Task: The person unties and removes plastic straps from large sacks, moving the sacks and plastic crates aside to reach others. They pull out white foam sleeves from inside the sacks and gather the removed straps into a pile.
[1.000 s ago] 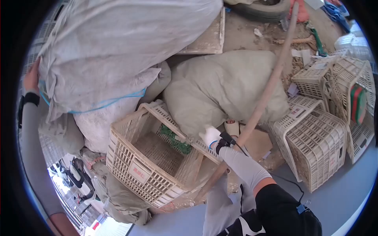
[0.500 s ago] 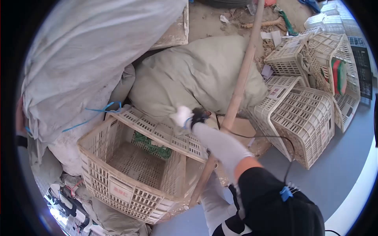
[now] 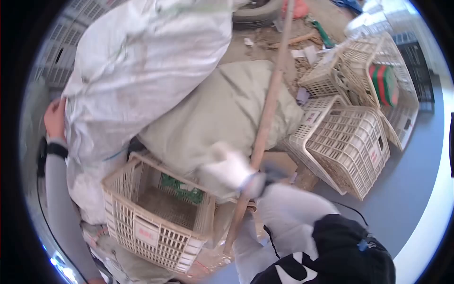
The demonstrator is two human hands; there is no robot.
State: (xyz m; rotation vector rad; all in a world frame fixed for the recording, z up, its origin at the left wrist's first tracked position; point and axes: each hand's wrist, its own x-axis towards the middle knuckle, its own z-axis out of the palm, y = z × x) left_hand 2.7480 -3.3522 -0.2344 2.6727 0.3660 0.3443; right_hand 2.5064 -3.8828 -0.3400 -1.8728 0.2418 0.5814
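At the far left, my left hand [image 3: 55, 118], bare, presses on the edge of a big white sack [image 3: 142, 66], its fingers partly hidden by the fabric. In the middle, my right hand [image 3: 229, 170] wears a white glove and is smeared by motion. It is over the lower edge of a grey-green sack [image 3: 208, 113], and its fingers cannot be made out. Just beside it a long wooden pole [image 3: 269, 104] leans across the view. Below the sacks stands an open plastic crate [image 3: 146, 232] with green material [image 3: 182, 189] inside.
Several pale plastic crates [image 3: 352, 142] lie tipped at the right, one holding a red and green round object [image 3: 384, 85]. A tyre [image 3: 255, 16] and scraps lie at the top. Cardboard [image 3: 279, 163] is behind the pole. Another sack [image 3: 127, 260] lies at the lower left.
The white sack's lower edge has shifted up and right, and my left hand now shows more fully. My right hand has moved slightly down. The whole view has shifted.
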